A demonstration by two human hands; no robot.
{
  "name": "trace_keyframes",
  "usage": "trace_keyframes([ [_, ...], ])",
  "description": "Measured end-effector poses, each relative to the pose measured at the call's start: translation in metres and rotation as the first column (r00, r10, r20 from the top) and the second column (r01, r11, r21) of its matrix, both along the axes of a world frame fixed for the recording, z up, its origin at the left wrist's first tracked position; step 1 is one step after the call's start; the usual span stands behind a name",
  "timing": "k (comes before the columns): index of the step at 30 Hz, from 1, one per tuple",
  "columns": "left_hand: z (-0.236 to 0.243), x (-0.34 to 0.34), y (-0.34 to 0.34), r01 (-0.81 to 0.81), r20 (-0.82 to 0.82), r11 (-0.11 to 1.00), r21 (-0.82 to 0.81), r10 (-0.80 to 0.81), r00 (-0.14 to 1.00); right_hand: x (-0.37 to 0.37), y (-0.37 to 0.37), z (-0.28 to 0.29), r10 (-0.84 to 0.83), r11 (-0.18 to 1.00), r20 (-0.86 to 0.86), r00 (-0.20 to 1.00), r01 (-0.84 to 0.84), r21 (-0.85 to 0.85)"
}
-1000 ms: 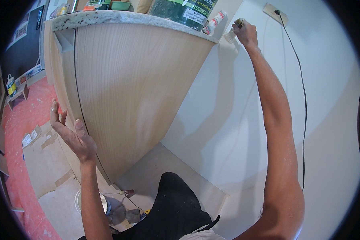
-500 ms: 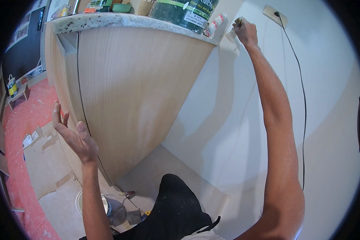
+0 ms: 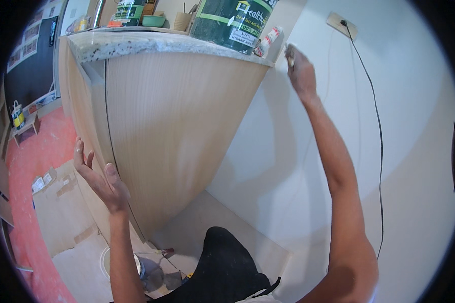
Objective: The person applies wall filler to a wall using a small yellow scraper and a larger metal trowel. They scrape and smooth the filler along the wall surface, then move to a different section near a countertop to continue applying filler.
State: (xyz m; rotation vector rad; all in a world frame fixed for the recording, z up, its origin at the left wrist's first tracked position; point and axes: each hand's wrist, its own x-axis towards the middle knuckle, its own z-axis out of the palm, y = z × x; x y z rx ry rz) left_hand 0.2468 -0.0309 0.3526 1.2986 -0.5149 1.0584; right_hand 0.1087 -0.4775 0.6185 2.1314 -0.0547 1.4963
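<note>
My right hand (image 3: 302, 76) is raised at the white wall (image 3: 318, 151), just right of the countertop's end. Its fingers are closed around a paintbrush (image 3: 290, 59); the hand covers most of it, and the half-second-old view shows its pale bristles more plainly. My left hand (image 3: 105, 184) stands with fingers spread beside the front edge of the wood-grain cabinet (image 3: 177, 116) and holds nothing. Whether its fingertips touch that edge I cannot tell. On the speckled stone countertop (image 3: 151, 44) sits a large green paint bucket (image 3: 222, 25), with a red-and-white roll-shaped item (image 3: 268, 41) beside it.
A black cable (image 3: 374, 101) hangs from a wall outlet (image 3: 342, 25). Down by my left forearm are an open bucket (image 3: 105, 262) and another brush (image 3: 167, 251). Cardboard (image 3: 60, 212) and red sheeting (image 3: 45, 151) cover the floor. A small bench (image 3: 26, 127) bears a yellow-labelled can.
My right hand, with the paintbrush, has moved down and slightly left along the wall. The whole view has shifted a little, so the countertop and my left hand sit lower in it.
</note>
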Motion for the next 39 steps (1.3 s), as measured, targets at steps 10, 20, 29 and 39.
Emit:
trace_keyframes([
  [10, 0.001, -0.002, -0.002, 0.006, -0.009, 1.000, -0.002, -0.006, 1.000, -0.005, -0.013, -0.016, -0.118, 0.993, -0.071, 0.990, 0.117, -0.024],
  [20, -0.002, 0.000, -0.001, -0.024, -0.011, 1.000, -0.006, 0.024, 1.000, 0.038, -0.042, 0.022, -0.240, 0.970, -0.036, 0.970, 0.241, 0.038],
  [29, 0.000, -0.003, -0.001, -0.019, -0.017, 1.000, 0.006, 0.019, 1.000, 0.041, -0.043, 0.005, -0.310, 0.930, -0.119, 0.943, 0.327, 0.168],
  [39, -0.001, -0.003, -0.002, -0.017, -0.027, 1.000, 0.011, 0.018, 0.999, 0.046, -0.045, -0.007, -0.308, 0.908, -0.148, 0.940, 0.337, 0.249],
])
